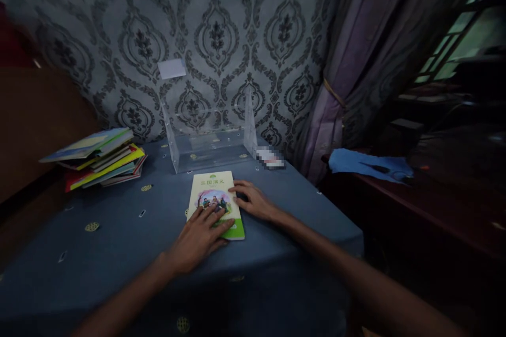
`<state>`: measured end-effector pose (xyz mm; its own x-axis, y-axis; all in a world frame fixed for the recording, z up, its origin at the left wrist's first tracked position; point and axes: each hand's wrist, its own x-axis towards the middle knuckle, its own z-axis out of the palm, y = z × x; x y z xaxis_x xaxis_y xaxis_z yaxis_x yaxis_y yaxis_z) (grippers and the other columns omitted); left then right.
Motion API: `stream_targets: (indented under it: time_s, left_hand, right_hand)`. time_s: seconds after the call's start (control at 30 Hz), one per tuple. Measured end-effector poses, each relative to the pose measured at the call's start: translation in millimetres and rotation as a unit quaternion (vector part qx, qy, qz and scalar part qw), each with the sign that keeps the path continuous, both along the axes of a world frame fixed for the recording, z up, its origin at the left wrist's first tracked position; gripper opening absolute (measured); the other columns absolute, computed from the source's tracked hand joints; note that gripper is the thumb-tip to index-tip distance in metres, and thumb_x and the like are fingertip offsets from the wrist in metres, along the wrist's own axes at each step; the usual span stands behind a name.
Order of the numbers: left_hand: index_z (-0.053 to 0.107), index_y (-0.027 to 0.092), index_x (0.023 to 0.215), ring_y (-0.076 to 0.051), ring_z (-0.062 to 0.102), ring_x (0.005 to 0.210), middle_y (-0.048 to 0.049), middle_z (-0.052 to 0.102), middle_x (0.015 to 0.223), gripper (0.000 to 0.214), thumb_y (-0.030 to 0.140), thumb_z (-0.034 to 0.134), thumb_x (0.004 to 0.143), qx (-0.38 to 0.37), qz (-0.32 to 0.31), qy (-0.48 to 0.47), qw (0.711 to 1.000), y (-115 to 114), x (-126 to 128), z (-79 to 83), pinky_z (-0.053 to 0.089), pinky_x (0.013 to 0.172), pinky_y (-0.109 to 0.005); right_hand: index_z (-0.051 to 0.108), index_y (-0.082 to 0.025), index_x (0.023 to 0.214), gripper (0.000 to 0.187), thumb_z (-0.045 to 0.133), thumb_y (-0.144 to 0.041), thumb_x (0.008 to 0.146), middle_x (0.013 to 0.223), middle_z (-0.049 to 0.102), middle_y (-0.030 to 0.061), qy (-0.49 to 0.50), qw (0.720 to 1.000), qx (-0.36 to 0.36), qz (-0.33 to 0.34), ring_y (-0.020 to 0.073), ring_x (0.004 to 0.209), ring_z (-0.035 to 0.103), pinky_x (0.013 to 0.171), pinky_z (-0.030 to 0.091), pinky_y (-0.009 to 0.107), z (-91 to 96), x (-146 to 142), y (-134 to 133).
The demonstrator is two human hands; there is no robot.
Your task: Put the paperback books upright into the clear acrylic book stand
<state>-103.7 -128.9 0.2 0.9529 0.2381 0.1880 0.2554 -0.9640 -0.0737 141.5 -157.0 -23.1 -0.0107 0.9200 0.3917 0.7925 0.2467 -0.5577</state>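
Observation:
A book (211, 189) with a cream cover, a coloured picture and a green lower band lies flat near the front of the cloth-covered table. Across its lower left part rests my left hand (200, 234), fingers spread over the cover. My right hand (253, 200) is at the book's right edge, its fingers apart and the tips touching the edge of the cover. Behind the book stands a clear acrylic rack (172, 139) with upright side panels.
On the left is a leaning stack of books (105, 160). Beside the rack's right panel lies a small blurred item (271, 158). The blue tablecloth (118, 253) drops at the front edge. To the right are a tied curtain (330, 100) and a blue cloth (363, 166) on a dark surface.

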Motion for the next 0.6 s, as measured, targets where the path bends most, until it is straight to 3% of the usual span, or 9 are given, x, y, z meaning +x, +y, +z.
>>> stream_targets:
  time_s: [0.1,0.23,0.43,0.6]
  left_hand:
    - [0.049,0.033,0.140,-0.028,0.038,0.141,-0.0054,0.051,0.146,0.044,0.041,0.052,0.097,-0.008,0.000,0.011,1.000,4,-3,2.3,0.037,0.113,-0.051]
    - [0.049,0.036,0.140,-0.028,0.037,0.141,-0.0038,0.050,0.147,0.043,0.035,0.053,0.097,-0.020,0.012,0.034,0.999,24,-19,7.7,0.038,0.112,-0.052]
    - [0.048,0.031,0.142,-0.026,0.041,0.139,-0.0066,0.049,0.148,0.051,0.031,0.059,0.092,-0.107,0.038,0.070,0.991,58,-60,37.5,0.038,0.113,-0.049]
    - [0.045,0.022,0.144,-0.030,0.037,0.141,-0.0118,0.038,0.154,0.066,0.021,0.062,0.080,-0.138,0.038,0.134,0.981,58,-41,63.5,0.040,0.111,-0.045]
  right_hand:
    - [0.068,-0.015,0.115,0.037,0.062,-0.018,0.079,0.133,0.060,0.0167,0.006,0.999,-0.017,-0.031,0.0287,0.128,0.052,0.108,0.039,0.049,0.2,11,41]
    - [0.069,-0.014,0.112,0.034,0.062,-0.018,0.079,0.117,0.069,0.0135,0.020,0.999,-0.020,-0.045,0.0275,0.113,0.061,0.103,0.042,0.047,1.3,16,70]
    - [0.074,-0.012,0.102,0.030,0.050,-0.014,0.083,0.098,0.075,0.0106,0.091,0.991,-0.023,-0.094,0.0219,0.087,0.067,0.081,0.050,0.033,-2.6,25,69]
    - [0.075,-0.012,0.098,0.028,0.050,-0.018,0.086,0.088,0.076,0.0082,0.141,0.982,-0.020,-0.125,0.0195,0.078,0.066,0.069,0.047,0.028,-3.8,33,69]
